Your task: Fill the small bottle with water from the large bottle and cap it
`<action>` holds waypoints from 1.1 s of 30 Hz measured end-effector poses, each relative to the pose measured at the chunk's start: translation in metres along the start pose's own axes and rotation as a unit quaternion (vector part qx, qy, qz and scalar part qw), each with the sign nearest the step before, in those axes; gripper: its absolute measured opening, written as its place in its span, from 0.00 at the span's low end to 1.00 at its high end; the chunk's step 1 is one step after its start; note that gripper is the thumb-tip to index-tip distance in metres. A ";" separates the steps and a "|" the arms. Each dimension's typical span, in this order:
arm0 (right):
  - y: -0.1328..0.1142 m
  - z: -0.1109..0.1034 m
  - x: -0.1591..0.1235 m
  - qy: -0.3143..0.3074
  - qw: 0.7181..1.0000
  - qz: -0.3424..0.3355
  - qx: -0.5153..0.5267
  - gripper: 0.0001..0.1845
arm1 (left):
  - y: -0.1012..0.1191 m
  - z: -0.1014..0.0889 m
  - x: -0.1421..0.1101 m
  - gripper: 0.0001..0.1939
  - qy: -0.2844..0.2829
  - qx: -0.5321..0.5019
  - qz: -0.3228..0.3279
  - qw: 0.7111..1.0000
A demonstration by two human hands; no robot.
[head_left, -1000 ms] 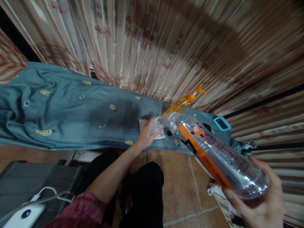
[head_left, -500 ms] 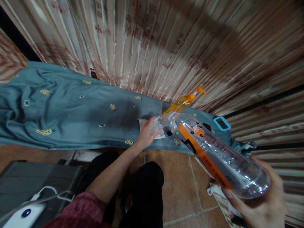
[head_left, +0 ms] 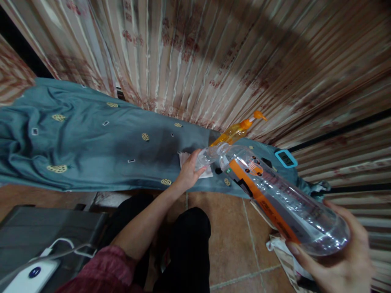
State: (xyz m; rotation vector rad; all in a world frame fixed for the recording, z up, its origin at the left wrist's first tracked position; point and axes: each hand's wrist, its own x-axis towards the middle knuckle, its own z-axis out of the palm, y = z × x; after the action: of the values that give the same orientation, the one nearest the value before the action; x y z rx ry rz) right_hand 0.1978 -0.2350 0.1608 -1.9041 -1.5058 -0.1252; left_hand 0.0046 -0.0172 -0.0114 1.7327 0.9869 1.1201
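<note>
Right hand (head_left: 345, 260) holds large bottle (head_left: 287, 199) tilted, apparently touching small bottle (head_left: 208, 156) in left hand (head_left: 187, 173).

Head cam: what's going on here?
A person's right hand holds the big bottle near its base, tilted, while the left hand grips the small bottle. The two mouths appear to meet; I can't tell whether anything is flowing. The pump bottle is just behind them and the timer is off to the right.
</note>
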 end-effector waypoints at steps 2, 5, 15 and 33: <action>-0.001 0.000 0.001 0.009 1.000 0.020 0.013 0.54 | 0.000 0.000 0.000 0.33 0.000 -0.003 0.003 1.000; -0.001 0.000 0.002 0.010 0.999 0.023 0.026 0.55 | 0.001 0.000 0.000 0.33 -0.001 -0.004 0.001 1.000; -0.008 -0.001 0.003 0.009 0.999 0.022 0.027 0.54 | 0.003 -0.001 0.000 0.33 -0.003 -0.006 -0.008 1.000; 0.000 -0.003 0.004 0.004 1.000 -0.014 0.016 0.54 | 0.003 -0.001 0.000 0.33 0.002 -0.012 0.003 1.000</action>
State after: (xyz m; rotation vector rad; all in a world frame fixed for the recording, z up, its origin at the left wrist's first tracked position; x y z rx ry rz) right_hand 0.2006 -0.2332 0.1650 -1.8544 -1.5209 -0.1208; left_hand 0.0043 -0.0178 -0.0082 1.7161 0.9665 1.1358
